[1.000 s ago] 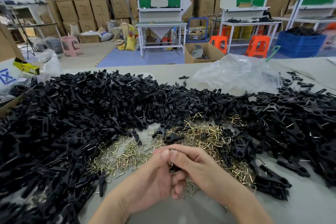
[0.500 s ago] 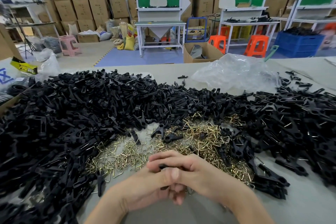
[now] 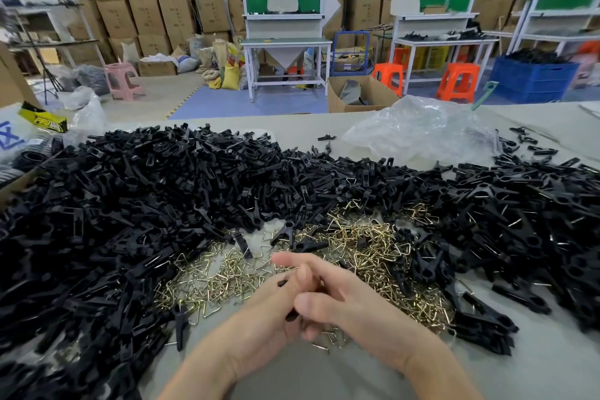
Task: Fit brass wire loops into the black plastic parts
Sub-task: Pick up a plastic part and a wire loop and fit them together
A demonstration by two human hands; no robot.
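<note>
**Both hands closed on one black part over the brass loops**

At the far left edge of the frame a flat yellow-and-black packet (image 3: 42, 118) lies at the table's end. Right of it a broad heap of loose black plastic parts (image 3: 130, 204) fills the left half of the frame, from mid-height down to the lower left corner. It lies on the grey-green table top (image 3: 324, 377), whose bare surface shows along the bottom edge. At lower centre a shallow scatter of thin brass wire loops (image 3: 367, 247), bent into triangles, is spread on the table, with a few single black parts lying on it.

Over the near edge of this scatter the left hand (image 3: 266, 312) comes up from the bottom edge, its fingers curled round a small black plastic part (image 3: 281, 282); only short ends of the part show between the fingers. The right hand (image 3: 354, 302) meets it from the lower right, touching the left hand, its thumb pressed on the same part and its forefinger reaching toward the upper left. The fingers hide whether a wire loop sits in the part.

Above and right of centre a crumpled clear plastic bag (image 3: 422, 136) rests on the table's far side. Below it a second heap of black parts (image 3: 519, 221) fills the right of the frame, thin wire glinting among them. Beyond the table, at upper right, a blue plastic crate (image 3: 532, 78) stands on the floor.
</note>
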